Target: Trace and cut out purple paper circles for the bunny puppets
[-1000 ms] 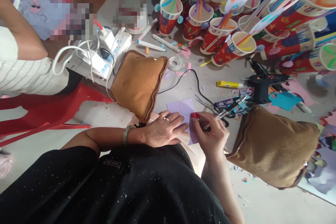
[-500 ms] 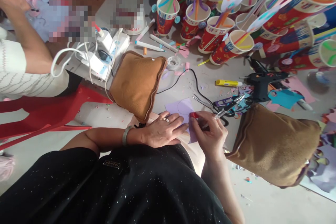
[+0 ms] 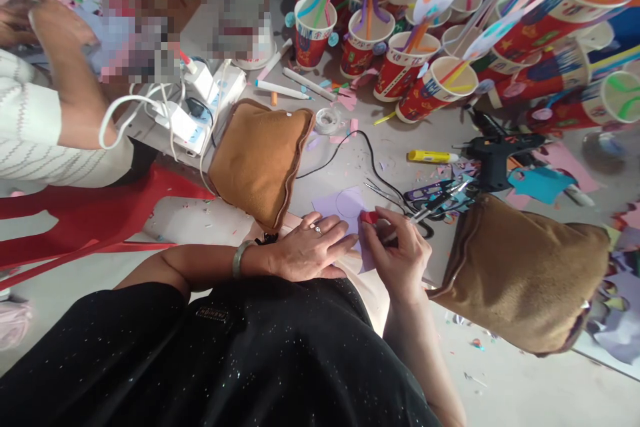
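My left hand lies flat with fingers stretched across a sheet of purple paper at the table's edge. On that sheet a drawn circle shows just beyond the fingertips. My right hand, closed beside it, grips a pen whose upper end sticks out to the upper right. A small red round piece sits at the right fingertips, over the paper; its kind is unclear. The pen's tip is hidden by the fingers.
Cushions flank me, orange-brown and brown. Beyond are a tape roll, yellow marker, scissors, a black glue gun and several red paper cups. A power strip and another person's hand are left.
My hands stay nearly where they were on the purple paper. At the upper left, the other person's arm has shifted right. The camera view has moved slightly.
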### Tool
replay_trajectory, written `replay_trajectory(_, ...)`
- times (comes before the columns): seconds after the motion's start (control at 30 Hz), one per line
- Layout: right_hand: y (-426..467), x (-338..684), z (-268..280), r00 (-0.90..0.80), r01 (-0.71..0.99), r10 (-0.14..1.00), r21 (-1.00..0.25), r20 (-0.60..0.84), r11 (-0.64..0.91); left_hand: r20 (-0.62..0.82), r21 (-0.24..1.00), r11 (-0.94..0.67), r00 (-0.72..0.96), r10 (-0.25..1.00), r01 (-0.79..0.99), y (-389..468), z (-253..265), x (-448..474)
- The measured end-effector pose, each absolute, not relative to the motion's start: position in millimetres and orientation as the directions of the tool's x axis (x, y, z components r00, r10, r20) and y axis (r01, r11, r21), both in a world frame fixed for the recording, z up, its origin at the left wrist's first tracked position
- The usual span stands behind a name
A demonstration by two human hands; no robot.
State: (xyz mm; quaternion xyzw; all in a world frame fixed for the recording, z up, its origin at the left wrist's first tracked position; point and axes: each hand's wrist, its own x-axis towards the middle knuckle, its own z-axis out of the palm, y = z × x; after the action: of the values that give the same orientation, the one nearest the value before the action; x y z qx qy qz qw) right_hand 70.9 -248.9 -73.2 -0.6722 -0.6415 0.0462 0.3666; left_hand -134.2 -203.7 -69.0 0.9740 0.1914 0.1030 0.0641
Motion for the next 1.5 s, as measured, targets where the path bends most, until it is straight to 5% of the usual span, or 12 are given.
replay_trajectory(0.63,-251,74,-77,0.122,0.827,0.902,-0.545,0.415,0.139,0.205,0.129,-0.947,0.926,0.317,0.295,-194,-52,-112)
replay_trajectory(0.9,-273,77,-74,0.202,0.748,0.925,-0.661,0.322,0.066,0.193,0.137,-0.931,0.913,0.36,0.338,-195,-49,-112)
replay_trajectory(1.2,-280,80,-84,0.066,0.826,0.826,-0.494,0.56,0.269,0.299,0.165,-0.925,0.877,0.377,0.342,-196,-55,-109)
replay_trajectory(1.5,-281,82,-87,-0.009,0.852,0.826,-0.428,0.563,0.301,0.343,0.151,-0.919,0.852,0.395,0.365,-196,-61,-108)
